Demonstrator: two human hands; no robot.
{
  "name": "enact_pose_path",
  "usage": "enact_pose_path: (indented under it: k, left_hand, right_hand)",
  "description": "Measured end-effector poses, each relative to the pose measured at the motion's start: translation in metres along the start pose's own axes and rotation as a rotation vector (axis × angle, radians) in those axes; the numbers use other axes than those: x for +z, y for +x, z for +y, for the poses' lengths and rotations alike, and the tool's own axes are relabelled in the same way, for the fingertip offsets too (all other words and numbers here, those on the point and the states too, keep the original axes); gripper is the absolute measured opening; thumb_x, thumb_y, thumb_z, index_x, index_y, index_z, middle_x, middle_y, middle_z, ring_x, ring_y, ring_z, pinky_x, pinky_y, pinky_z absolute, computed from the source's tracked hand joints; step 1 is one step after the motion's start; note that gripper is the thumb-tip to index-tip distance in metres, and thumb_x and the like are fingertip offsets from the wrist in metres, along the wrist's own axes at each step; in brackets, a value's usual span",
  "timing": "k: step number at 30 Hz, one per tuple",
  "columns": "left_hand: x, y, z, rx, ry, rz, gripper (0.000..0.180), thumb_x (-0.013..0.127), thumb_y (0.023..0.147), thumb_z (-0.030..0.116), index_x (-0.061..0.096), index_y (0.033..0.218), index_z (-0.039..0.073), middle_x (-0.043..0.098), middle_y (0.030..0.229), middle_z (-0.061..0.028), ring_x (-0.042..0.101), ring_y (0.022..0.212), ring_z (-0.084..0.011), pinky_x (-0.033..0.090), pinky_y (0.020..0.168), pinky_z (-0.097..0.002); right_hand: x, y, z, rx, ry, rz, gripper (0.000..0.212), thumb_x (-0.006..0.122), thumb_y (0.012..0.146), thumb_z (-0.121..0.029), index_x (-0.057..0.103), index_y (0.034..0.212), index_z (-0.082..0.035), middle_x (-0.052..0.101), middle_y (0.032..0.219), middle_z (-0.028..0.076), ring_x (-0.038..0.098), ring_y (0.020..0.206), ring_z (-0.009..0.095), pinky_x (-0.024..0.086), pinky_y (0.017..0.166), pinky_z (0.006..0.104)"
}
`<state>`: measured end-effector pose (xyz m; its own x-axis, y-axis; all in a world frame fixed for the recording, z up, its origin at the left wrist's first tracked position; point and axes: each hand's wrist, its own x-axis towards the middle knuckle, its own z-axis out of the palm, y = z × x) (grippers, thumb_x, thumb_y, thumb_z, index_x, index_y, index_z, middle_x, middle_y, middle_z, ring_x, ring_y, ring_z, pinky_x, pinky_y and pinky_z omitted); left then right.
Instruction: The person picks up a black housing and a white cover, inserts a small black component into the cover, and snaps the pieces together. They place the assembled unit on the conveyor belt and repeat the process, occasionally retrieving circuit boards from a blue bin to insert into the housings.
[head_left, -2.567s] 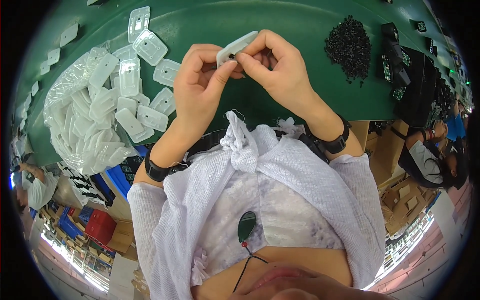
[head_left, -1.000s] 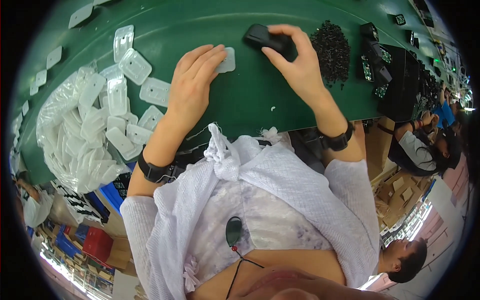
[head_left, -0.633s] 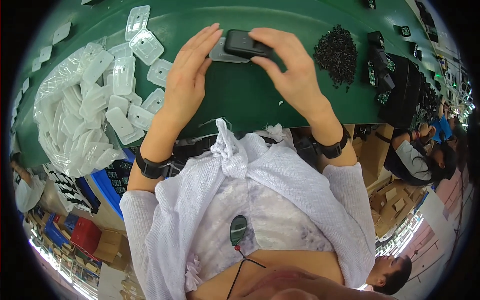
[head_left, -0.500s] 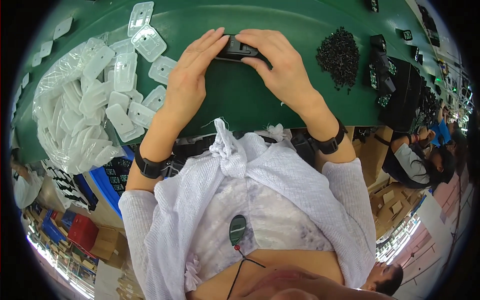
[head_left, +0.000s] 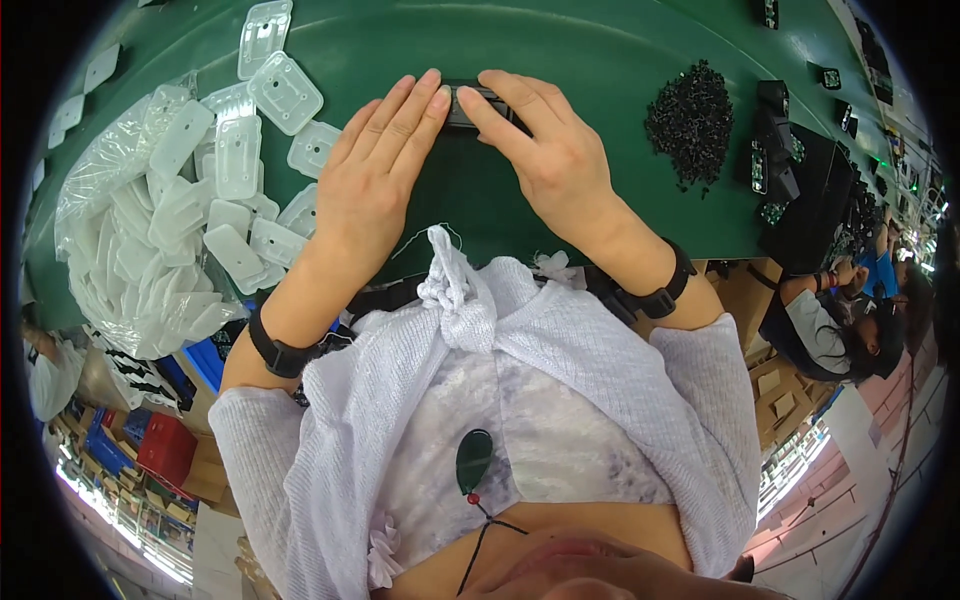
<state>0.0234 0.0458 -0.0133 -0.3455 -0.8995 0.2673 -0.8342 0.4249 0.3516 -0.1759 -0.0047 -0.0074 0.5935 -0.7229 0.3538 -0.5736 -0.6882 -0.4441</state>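
- Lays left hand [head_left: 368, 170] palm-down at the upper centre of the frame, fingers stretched out and slightly fanned, tips over the left end of a black case [head_left: 462, 115]; cannot tell the thumb's place.
- Sets right hand [head_left: 550, 150] over the case's right part, two foremost digits extended and spread in a V; cannot tell the hold of the remaining fingers.
- Shows only part of the case between both hands, on the green table [head_left: 600, 40].
- Has loose translucent white plates [head_left: 285, 92] at the upper left of the frame, some overlapping, beside a clear plastic bag [head_left: 108, 175] of similar plates.
- Has a heap of small black parts [head_left: 690, 130] at the upper right, well apart from either hand, with black housings [head_left: 773, 125] farther right.
- Wears dark bands [head_left: 665, 298] on both wrists.
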Motion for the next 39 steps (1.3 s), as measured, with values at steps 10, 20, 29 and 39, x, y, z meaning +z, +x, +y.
enact_pose_path:
  k: [10, 20, 29, 39]
  left_hand:
    - [0.015, 0.005, 0.008, 0.062, 0.179, 0.073, 0.054, 0.066, 0.082, 0.015, 0.052, 0.132, -0.002, 0.054, 0.133, -0.0148, 0.057, 0.116, -0.0275, 0.046, 0.094, -0.0381]
    - [0.011, 0.033, -0.009, -0.202, -0.512, 0.213, 0.032, 0.066, 0.09, 0.015, 0.053, 0.116, 0.0, 0.065, 0.092, -0.0152, 0.066, 0.078, -0.0316, 0.053, 0.066, -0.0372]
    - [-0.01, 0.027, 0.016, -0.523, -1.093, 0.103, 0.03, 0.059, 0.097, 0.015, 0.048, 0.119, -0.002, 0.065, 0.095, -0.0131, 0.063, 0.067, -0.0125, 0.049, 0.054, -0.0233]
    - [-0.004, 0.022, 0.027, -0.523, -1.325, 0.237, 0.028, 0.057, 0.099, 0.019, 0.046, 0.112, -0.003, 0.063, 0.094, -0.0132, 0.061, 0.066, -0.0131, 0.048, 0.052, -0.0231]
  right_hand:
    - [-0.004, 0.005, -0.005, 0.074, 0.046, 0.012, 0.047, 0.067, 0.07, 0.005, 0.067, 0.114, -0.011, 0.065, 0.111, 0.007, 0.063, 0.098, 0.026, 0.056, 0.076, 0.0319]
    - [-0.013, 0.032, 0.007, 0.08, 0.535, 0.056, 0.033, 0.056, 0.098, -0.029, 0.064, 0.12, -0.006, 0.062, 0.114, 0.012, 0.06, 0.106, 0.029, 0.048, 0.092, 0.0346]
    - [-0.015, 0.033, -0.011, 0.39, 0.796, -0.01, 0.035, 0.051, 0.101, -0.035, 0.062, 0.115, -0.004, 0.062, 0.111, 0.006, 0.059, 0.098, 0.015, 0.048, 0.082, 0.0283]
    - [-0.009, 0.023, -0.014, 0.388, 1.04, 0.1, 0.039, 0.063, 0.095, -0.021, 0.051, 0.127, -0.002, 0.059, 0.112, 0.009, 0.057, 0.101, 0.014, 0.047, 0.088, 0.0286]
